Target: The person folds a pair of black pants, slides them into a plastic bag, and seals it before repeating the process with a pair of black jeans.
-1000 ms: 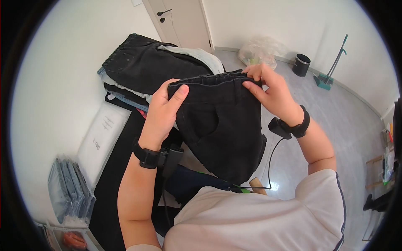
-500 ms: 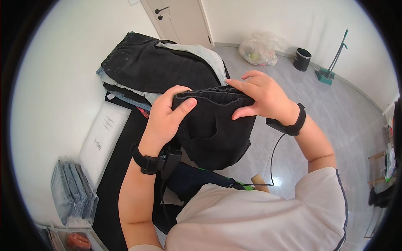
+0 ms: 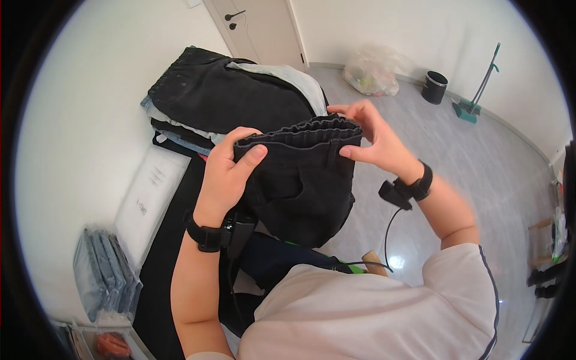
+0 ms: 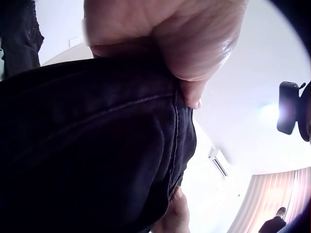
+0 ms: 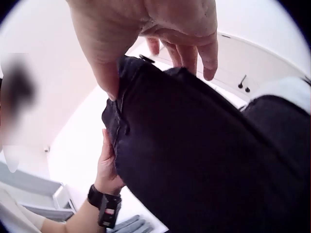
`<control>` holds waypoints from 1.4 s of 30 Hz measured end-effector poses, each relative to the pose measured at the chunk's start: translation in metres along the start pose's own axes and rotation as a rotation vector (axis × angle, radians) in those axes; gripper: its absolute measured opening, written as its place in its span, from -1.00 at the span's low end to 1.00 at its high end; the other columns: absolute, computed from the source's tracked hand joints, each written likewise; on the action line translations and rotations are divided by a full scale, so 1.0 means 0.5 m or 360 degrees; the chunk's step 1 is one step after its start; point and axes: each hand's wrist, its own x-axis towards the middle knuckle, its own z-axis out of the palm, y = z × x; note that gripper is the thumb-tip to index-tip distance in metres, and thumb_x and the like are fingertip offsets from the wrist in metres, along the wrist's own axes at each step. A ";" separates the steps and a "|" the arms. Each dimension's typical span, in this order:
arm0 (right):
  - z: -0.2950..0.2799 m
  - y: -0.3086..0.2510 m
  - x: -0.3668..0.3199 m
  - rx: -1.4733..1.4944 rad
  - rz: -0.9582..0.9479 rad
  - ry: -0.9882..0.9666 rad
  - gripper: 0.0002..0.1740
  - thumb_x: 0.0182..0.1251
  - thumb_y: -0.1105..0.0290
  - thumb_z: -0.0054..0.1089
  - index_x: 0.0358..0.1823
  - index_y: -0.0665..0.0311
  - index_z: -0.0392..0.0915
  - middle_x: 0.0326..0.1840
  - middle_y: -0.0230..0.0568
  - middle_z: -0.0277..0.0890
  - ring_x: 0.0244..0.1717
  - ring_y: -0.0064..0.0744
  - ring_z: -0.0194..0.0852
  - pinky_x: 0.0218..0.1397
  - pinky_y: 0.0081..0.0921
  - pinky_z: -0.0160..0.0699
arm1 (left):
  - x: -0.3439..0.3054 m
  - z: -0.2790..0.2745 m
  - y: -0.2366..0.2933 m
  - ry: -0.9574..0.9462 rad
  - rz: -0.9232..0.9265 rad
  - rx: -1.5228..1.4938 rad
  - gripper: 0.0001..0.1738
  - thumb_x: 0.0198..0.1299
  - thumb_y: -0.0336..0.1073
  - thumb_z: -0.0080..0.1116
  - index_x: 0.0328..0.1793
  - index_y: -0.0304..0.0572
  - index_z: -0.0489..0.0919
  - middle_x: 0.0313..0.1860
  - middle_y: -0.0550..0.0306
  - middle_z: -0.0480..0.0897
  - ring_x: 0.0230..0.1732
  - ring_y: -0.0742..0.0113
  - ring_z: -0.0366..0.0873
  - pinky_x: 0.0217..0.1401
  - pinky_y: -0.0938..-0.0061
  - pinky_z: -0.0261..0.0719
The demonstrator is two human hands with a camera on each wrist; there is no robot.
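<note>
A folded pair of black trousers (image 3: pixel 300 192) hangs in front of the person, its gathered elastic waistband uppermost and gaping a little. My left hand (image 3: pixel 231 165) grips the waistband's left end, thumb on the front and fingers behind. At the other end is my right hand (image 3: pixel 381 141), its thumb against the front near a belt loop. In the right wrist view the fingers (image 5: pixel 209 56) of that hand reach out fairly straight beyond the cloth, spread from the thumb. A slanted pocket opening shows on the trousers' front. The lower legs are folded out of sight.
Beyond the hands lies a pile of trousers (image 3: pixel 204 90), black on top with light denim beneath. At left are a white plastic packet (image 3: pixel 150 186) and bagged folded denim (image 3: pixel 105 276). A rubbish bag (image 3: pixel 372 72), black bin (image 3: pixel 434 87) and dustpan (image 3: pixel 466 111) stand along the wall.
The trousers have shifted left and tipped so the waistband opening shows more. The right hand has loosened from the waistband corner, fingers spreading, and its thumb now touches the front. The left hand keeps its grip.
</note>
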 end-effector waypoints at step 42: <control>-0.061 0.228 -0.192 0.0222 0.1093 -0.0350 -0.74 0.21 0.49 0.20 -0.06 0.34 0.59 0.05 -0.25 0.56 0.07 -0.47 0.48 0.24 -0.47 0.39 | 0.071 0.041 0.048 -0.0325 0.0348 0.1124 -0.58 -0.25 -0.46 0.42 -0.15 -0.33 0.62 -0.24 -0.04 0.66 -0.21 0.02 0.63 -0.11 0.42 0.53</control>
